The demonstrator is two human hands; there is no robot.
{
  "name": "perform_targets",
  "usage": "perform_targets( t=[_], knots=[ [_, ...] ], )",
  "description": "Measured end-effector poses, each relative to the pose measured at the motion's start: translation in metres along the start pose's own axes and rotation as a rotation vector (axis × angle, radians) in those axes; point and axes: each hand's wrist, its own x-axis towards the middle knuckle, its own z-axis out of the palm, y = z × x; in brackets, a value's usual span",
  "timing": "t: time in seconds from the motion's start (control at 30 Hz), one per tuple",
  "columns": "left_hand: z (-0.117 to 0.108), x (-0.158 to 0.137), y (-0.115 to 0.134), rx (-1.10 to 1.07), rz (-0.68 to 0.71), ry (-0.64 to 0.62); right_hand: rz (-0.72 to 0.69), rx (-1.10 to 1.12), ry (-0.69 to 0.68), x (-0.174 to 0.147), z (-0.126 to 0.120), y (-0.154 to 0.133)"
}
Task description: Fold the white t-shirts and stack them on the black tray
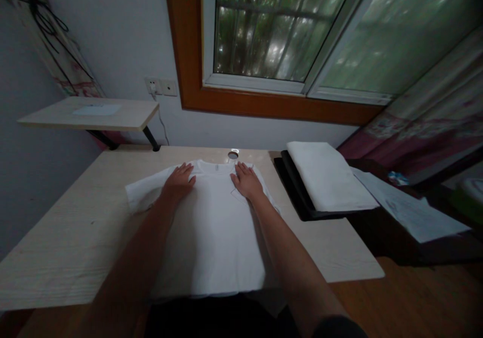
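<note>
A white T-shirt (pixel 217 227) lies spread on the table, its neckline toward the wall and its hem at the table's near edge. My left hand (pixel 178 181) rests flat on the left shoulder area, fingers stretched out. On the other side of the neckline, my right hand (pixel 247 179) lies flat near the right shoulder, thumb apart from the fingers. The left sleeve is laid out to the side; my right forearm partly covers the right sleeve. Thin lines of a chest pocket or print show beside my right hand.
Folded white and black cloths (pixel 332 177) are stacked at the table's (pixel 56 237) right side. A small raised shelf (pixel 90 119) holds a paper at the back left. Beyond the right edge, papers (pixel 415 209) lie on dark furniture. A window (pixel 271 36) is behind.
</note>
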Motion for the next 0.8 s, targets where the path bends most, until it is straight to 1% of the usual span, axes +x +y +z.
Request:
perform_targets(
  t=[0.07,0.3,0.43,0.67,0.8],
  knots=[
    [-0.001,-0.003,-0.003,-0.006,0.013,-0.023,0.000,0.007,-0.001,-0.001,-0.002,-0.001],
    [-0.006,-0.014,-0.004,0.030,0.057,-0.009,-0.010,0.003,0.011,-0.002,-0.003,-0.002],
    [-0.007,-0.015,-0.004,0.048,0.047,-0.014,-0.013,0.025,0.015,-0.002,-0.002,-0.001],
    [-0.003,-0.014,-0.004,0.068,0.024,0.010,-0.063,0.139,0.073,-0.003,0.002,0.013],
    [-0.004,-0.014,-0.005,0.069,0.034,-0.013,-0.090,0.164,0.093,-0.003,0.006,0.022]
  ],
)
